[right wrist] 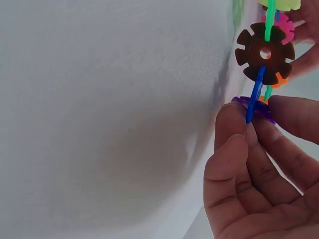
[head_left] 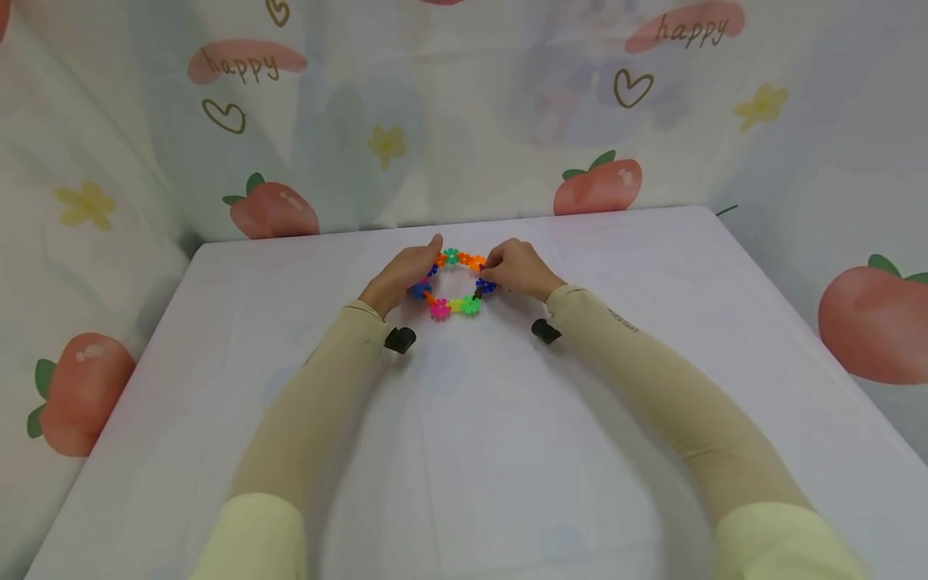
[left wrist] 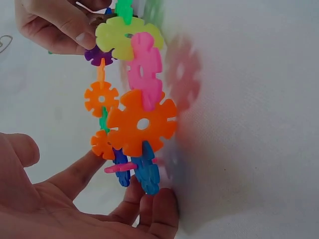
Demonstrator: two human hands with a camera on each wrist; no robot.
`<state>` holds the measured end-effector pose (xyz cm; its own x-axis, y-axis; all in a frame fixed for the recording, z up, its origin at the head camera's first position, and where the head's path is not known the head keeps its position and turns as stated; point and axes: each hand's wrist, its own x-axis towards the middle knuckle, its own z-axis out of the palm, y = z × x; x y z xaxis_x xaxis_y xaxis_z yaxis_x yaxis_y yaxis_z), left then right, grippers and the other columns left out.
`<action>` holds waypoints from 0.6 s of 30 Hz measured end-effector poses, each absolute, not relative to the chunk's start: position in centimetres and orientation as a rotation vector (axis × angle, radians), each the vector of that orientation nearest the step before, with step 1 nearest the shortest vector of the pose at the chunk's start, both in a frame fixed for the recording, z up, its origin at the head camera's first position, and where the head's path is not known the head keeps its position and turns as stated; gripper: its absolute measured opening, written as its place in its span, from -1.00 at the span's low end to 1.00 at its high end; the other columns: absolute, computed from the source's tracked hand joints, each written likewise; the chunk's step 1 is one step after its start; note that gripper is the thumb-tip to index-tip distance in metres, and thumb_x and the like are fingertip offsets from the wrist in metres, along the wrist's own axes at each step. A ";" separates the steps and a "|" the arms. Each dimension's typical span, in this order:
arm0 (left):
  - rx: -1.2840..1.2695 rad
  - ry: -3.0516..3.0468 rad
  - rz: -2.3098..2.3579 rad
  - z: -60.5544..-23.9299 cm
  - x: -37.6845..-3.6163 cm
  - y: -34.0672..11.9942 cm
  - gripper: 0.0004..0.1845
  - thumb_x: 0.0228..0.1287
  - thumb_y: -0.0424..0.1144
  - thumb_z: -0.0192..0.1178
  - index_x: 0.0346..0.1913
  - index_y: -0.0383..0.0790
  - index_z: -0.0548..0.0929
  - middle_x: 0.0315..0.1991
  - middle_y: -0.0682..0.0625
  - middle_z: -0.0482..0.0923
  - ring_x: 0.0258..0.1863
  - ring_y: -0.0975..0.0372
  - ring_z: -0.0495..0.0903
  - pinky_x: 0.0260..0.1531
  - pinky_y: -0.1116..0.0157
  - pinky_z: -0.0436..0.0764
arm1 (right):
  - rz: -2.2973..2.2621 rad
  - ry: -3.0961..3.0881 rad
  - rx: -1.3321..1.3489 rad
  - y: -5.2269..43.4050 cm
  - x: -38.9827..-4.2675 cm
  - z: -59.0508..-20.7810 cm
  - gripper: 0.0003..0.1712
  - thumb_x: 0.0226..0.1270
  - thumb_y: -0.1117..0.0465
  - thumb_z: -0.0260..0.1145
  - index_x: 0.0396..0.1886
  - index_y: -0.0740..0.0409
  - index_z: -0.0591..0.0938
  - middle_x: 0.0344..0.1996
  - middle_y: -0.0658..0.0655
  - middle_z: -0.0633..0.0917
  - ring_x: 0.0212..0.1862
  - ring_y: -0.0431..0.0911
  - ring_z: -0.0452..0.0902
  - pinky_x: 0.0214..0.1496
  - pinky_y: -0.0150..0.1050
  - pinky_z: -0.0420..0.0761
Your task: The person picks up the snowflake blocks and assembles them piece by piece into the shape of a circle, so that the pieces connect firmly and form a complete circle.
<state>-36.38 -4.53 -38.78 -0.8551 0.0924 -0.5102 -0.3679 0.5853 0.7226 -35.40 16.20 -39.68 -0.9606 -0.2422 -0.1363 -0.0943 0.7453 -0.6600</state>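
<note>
A ring of colourful plastic snowflake discs (head_left: pixel 470 305), slotted edge to edge, is at the far middle of the table. My right hand (head_left: pixel 518 270) is at its right side, pinching a purple snowflake disc (right wrist: pixel 264 110) between thumb and fingers. This disc meets a blue disc (right wrist: pixel 255 94), which is slotted into a brown one (right wrist: pixel 265 53). Around the left end of the ring, my left hand (head_left: pixel 408 272) lies with relaxed fingers, its thumb raised apart. In the left wrist view its fingertips are right at the blue discs (left wrist: pixel 146 172), beside a large orange disc (left wrist: pixel 143 123).
A white cloth covers the table (head_left: pixel 464 451). Behind it hangs a curtain (head_left: pixel 464 105) printed with peaches, hearts and flowers. Black wrist cameras (head_left: pixel 400 339) stick out below both hands, close over the table.
</note>
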 end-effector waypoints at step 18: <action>-0.224 2.378 1.163 -39.2 -37.5 -4.1 -0.25 0.41 0.37 -0.29 0.52 0.06 0.17 0.49 0.02 0.16 0.46 0.02 0.08 0.42 -0.01 0.12 | -1.026 2.721 -0.241 16.9 -36.2 -40.2 -0.72 0.37 0.11 0.28 -0.12 0.23 0.70 -0.23 0.16 0.67 -0.27 -0.02 0.48 -0.24 -0.27 0.54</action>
<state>-37.50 -4.07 -39.22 -0.8715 0.0618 -0.4865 -0.3461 0.6254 0.6994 -36.18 16.85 -40.23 -0.9617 -0.2301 -0.1491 -0.0744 0.7424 -0.6658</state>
